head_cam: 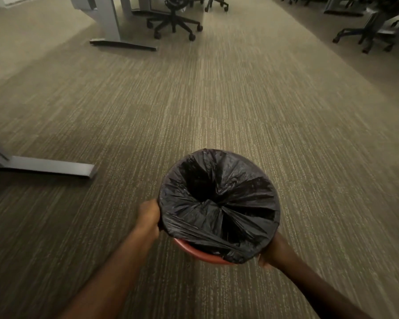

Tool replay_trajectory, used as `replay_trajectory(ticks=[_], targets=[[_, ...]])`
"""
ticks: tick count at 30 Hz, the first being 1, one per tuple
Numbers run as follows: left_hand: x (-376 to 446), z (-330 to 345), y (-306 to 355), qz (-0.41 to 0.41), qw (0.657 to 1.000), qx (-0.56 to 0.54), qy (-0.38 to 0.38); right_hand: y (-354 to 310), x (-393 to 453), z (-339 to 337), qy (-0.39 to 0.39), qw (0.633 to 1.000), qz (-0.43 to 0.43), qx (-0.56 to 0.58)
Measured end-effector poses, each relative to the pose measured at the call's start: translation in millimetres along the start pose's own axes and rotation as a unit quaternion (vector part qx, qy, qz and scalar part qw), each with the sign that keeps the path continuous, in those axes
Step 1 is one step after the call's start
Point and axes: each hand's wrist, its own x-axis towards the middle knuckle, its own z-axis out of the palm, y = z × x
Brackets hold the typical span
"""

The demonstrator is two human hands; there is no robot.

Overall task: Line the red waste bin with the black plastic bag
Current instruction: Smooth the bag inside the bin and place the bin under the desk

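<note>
The red waste bin [195,250] is in the lower middle of the head view, seen from above. Only a strip of its near rim shows. The black plastic bag [219,203] is stretched over most of the rim and sags crumpled into the opening. At the near side the bag's edge lies inside the red rim. My left hand [149,217] grips the bin's left side at the bag's edge. My right hand [273,250] holds the bin's right near side, partly hidden under the bag.
Striped beige carpet [217,107] runs all around. A grey desk foot [48,165] lies at the left. Another desk leg [111,26] and a black wheeled office chair [174,21] stand at the back. More chair bases [364,35] are at the back right.
</note>
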Motion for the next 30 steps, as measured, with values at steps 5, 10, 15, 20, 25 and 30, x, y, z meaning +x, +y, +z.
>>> replay_trajectory(ticks=[5, 10, 15, 20, 25, 30], targets=[[8, -4, -19, 0.250, 0.956, 0.145, 0.038, 6, 5, 2, -0.040, 0.998, 0.038, 0.013], [20, -29, -43, 0.344, 0.890, 0.297, -0.045, 13, 15, 9, 0.018, 0.997, -0.028, -0.070], [54, -28, -24, 0.313, 0.873, 0.373, 0.011, 13, 36, 4, 0.018, 1.000, 0.015, 0.009], [22, -32, 24, 0.390, 0.888, 0.236, 0.058, -3, 28, -49, 0.298, 0.941, -0.063, 0.149], [-71, -11, 46, 0.618, 0.586, 0.473, -0.224, -94, 6, -81, 0.316, 0.834, -0.444, 0.091], [-96, 19, 7, 0.524, 0.357, 0.711, -0.305, -158, 45, 10, -0.215, 0.849, -0.325, -0.356]])
